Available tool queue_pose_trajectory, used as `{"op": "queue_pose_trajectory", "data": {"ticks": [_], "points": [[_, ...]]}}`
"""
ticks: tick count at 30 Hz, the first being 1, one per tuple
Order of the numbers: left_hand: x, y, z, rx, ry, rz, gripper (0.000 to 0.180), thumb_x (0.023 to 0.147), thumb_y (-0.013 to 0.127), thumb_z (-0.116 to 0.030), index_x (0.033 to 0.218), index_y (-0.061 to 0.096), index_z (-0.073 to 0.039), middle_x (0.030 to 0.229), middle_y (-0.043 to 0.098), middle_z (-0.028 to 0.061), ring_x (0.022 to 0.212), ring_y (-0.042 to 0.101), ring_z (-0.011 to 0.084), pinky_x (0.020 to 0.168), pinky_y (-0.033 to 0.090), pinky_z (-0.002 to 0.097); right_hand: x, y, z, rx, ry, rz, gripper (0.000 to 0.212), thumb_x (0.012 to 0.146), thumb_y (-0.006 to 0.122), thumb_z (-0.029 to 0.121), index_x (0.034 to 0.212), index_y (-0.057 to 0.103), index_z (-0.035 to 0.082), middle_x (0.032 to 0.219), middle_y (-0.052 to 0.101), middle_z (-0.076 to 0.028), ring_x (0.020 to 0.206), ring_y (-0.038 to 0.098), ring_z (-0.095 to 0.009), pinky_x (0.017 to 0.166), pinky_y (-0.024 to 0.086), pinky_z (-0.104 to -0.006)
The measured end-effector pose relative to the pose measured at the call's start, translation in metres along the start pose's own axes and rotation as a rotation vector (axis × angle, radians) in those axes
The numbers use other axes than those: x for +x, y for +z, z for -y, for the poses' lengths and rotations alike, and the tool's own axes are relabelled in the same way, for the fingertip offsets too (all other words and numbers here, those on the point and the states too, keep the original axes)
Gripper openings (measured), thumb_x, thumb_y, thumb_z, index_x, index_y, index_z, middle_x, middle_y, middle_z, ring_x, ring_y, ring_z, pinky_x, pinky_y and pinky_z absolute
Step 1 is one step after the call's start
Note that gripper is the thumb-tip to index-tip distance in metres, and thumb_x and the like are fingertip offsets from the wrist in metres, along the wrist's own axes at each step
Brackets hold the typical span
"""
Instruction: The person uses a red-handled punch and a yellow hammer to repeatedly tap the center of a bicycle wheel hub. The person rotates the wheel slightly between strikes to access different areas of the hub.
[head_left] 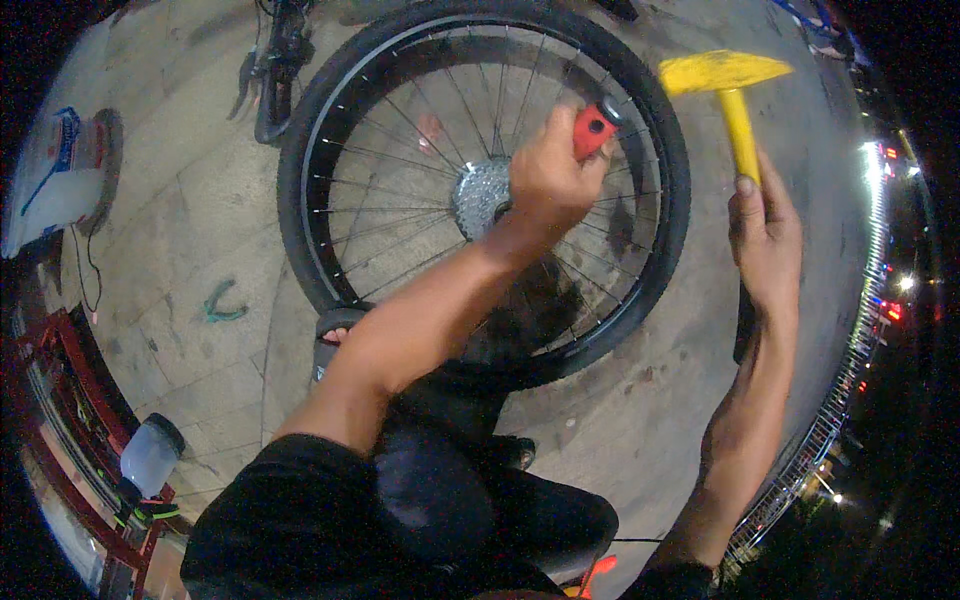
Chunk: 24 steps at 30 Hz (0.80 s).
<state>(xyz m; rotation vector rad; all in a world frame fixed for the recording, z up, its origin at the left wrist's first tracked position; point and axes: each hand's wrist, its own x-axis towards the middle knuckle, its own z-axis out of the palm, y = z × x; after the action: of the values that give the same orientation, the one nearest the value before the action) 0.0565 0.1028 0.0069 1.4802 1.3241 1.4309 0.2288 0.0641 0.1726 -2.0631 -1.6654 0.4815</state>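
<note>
A bicycle wheel (676,190) with a black tyre lies face up before me, its silver sprocket cassette (480,200) at the hub. Over its right half my left hand (558,170) is closed round a red-handled tool (590,130) with a dark end cap. The tool's working end is hidden by the hand. To the right of the tyre, my right hand (768,235) grips a yellow hammer (738,125) by its handle, head pointing away from me. The hammer is apart from the red handle.
Green-handled pliers (225,302) lie on the paved ground. A bicycle handlebar (272,95) is at the far left. White container (62,190), red metal frame (95,370) and translucent bottle (150,457) line the left side. My sandalled foot (334,335) touches the wheel area. A railing (868,270) curves along the right.
</note>
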Motion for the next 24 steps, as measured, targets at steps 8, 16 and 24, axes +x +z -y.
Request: {"op": "queue_pose_trajectory", "data": {"ticks": [8,16,24], "points": [[0.034,-0.049,0.023,-0.343,-0.124,0.365,0.043,0.078,0.077,-0.012,0.108,0.048,-0.003,0.094,0.063,0.0068,0.085,0.061,0.0150,0.082,0.050,0.0324,-0.024,0.003,-0.012,0.179,-0.020,-0.021,0.043,0.101,0.053,0.025,0.141,0.049,0.009,0.075,0.047,0.006,0.059,0.040,-0.002,0.050,0.031,-0.0172],[0.054,-0.042,0.008,-0.686,-0.217,0.669,0.037,0.086,0.066,-0.004,0.114,0.043,-0.008,0.078,0.055,0.0021,0.063,0.054,0.0108,0.054,0.044,0.0263,-0.079,0.011,-0.025,0.303,0.131,-0.102,0.044,0.100,0.055,0.025,0.141,0.049,0.008,0.077,0.051,0.004,0.059,0.041,-0.002,0.050,0.032,-0.0173],[0.048,-0.037,-0.001,-0.591,-0.083,0.818,0.020,0.085,0.072,-0.010,0.091,0.054,-0.008,0.071,0.052,-0.0023,0.054,0.048,0.0071,0.049,0.038,0.0253,-0.123,0.012,-0.053,0.378,0.293,-0.161,0.046,0.100,0.055,0.024,0.143,0.046,0.008,0.076,0.051,0.003,0.058,0.041,-0.002,0.049,0.031,-0.0176]]}}
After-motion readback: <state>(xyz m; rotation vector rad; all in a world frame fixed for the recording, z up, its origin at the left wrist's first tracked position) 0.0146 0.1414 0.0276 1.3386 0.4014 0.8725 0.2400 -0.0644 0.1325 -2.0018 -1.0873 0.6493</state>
